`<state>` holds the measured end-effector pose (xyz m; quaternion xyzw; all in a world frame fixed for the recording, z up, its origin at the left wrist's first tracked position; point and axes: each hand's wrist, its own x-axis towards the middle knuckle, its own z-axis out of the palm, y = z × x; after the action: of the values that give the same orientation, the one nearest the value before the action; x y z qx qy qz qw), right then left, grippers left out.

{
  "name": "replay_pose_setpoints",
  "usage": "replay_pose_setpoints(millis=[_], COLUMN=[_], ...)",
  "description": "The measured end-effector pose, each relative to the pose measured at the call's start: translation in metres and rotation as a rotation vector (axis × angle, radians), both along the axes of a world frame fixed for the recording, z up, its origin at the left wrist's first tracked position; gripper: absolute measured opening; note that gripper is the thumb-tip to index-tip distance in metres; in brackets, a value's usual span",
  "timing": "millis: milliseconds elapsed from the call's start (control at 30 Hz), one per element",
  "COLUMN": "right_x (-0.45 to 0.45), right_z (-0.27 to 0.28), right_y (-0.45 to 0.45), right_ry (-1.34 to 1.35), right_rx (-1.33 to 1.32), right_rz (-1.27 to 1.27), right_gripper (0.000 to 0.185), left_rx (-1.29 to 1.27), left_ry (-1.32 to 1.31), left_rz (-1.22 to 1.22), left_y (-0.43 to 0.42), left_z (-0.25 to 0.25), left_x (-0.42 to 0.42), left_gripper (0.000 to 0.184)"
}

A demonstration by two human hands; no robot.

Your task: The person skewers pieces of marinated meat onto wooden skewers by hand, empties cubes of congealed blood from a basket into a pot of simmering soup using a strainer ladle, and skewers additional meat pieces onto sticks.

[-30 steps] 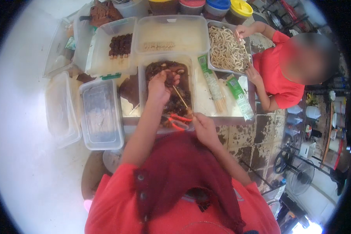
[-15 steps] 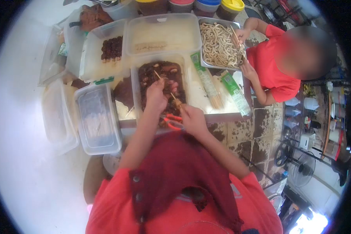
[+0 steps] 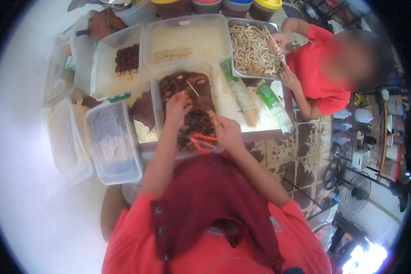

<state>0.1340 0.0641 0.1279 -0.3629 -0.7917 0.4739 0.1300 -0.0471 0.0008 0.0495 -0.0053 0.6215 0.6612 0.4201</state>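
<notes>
A clear plastic tub (image 3: 155,98) in front of me holds dark, sauce-coated meat pieces (image 3: 198,121). My left hand (image 3: 177,108) is over the meat, its fingers loosely curled and a little apart, with nothing plain to see in them. Just beyond its fingertips, a thin wooden stick (image 3: 193,88) lies slanted on the meat. At the tub's right edge, my right hand (image 3: 227,132) pinches a skewer with a brownish piece (image 3: 211,115) at its upper end; most of the skewer is hidden. Orange-handled scissors (image 3: 204,142) rest at the tub's near side, beside my right hand.
Finished dark skewers (image 3: 127,59) lie in a tub at back left, beside another tub (image 3: 187,39). Packs of sticks (image 3: 242,98) lie on the right. A co-worker's hands (image 3: 281,43) work at a metal tray (image 3: 255,50) of pale coiled pieces. A lidded box (image 3: 114,141) stands left.
My left hand has let go of its stick, which now lies on the meat, and has dropped slightly lower. The right hand stays near the tub's edge, its skewer tilted differently.
</notes>
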Motion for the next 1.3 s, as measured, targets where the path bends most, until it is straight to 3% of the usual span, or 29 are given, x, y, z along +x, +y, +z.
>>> replay_pose_setpoints(millis=[67,100,133,200,233,333,433,533,633,833,933,1033,1133,1233,1300], right_x=[0.008,0.013,0.016,0.022,0.024,0.033,0.04,0.043,0.044,0.05,0.05,0.053,0.052,0.054,0.055], right_z=[0.005,0.007,0.007,0.003,0.001,0.007,0.005,0.015,0.012,-0.012,-0.001,-0.007,-0.006,0.006,0.005], right_y=[0.006,0.006,0.007,0.007,0.007,0.005,0.006,0.009,0.009,0.006,0.005,0.005,0.003,0.008,0.007], right_ry=[-0.029,-0.039,-0.045,-0.056,-0.062,-0.092,-0.103,-0.051,-0.018,0.029,0.007,0.055,0.111,-0.014,0.033], right_rx=[-0.091,-0.124,-0.155,-0.097,-0.069,-0.146,-0.109,-0.212,-0.222,-0.382,-0.346,-0.359,-0.361,-0.278,-0.319], right_rz=[-0.031,-0.038,-0.044,-0.029,-0.022,-0.046,-0.053,-0.055,-0.072,-0.091,-0.069,-0.066,-0.085,-0.006,-0.048], right_gripper=[0.022,0.023,0.023,0.023,0.023,0.023,0.023,0.023,0.023,0.024,0.024,0.023,0.023,0.023,0.023], left_rx=[-0.19,-0.401,-0.452,-0.547,-0.592,-0.586,-0.547,-0.585,-0.532,-0.37,-0.542,-0.64,-0.479,-0.373,-0.476], left_ry=[0.41,0.814,1.012,1.416,1.488,1.494,1.379,1.152,1.09,1.254,1.131,1.151,1.259,1.213,0.968], left_rz=[-0.25,-0.486,-0.581,-0.764,-0.841,-0.987,-1.111,-1.258,-1.152,-1.324,-1.357,-0.987,-0.88,-0.687,-0.589], left_y=[-0.011,-0.009,-0.009,-0.002,0.0,0.0,-0.009,-0.012,-0.018,-0.035,-0.029,-0.028,-0.027,-0.028,-0.022], left_z=[-0.048,-0.054,-0.06,-0.035,-0.033,-0.049,-0.053,-0.026,-0.016,-0.056,-0.026,0.004,-0.005,-0.009,0.0], left_x=[-0.02,-0.021,-0.016,0.013,0.017,0.008,-0.006,-0.014,-0.023,-0.038,-0.043,-0.033,-0.039,-0.033,-0.028], left_gripper=[0.027,0.03,0.03,0.03,0.027,0.022,0.033,0.033,0.034,0.036,0.035,0.03,0.032,0.039,0.029])
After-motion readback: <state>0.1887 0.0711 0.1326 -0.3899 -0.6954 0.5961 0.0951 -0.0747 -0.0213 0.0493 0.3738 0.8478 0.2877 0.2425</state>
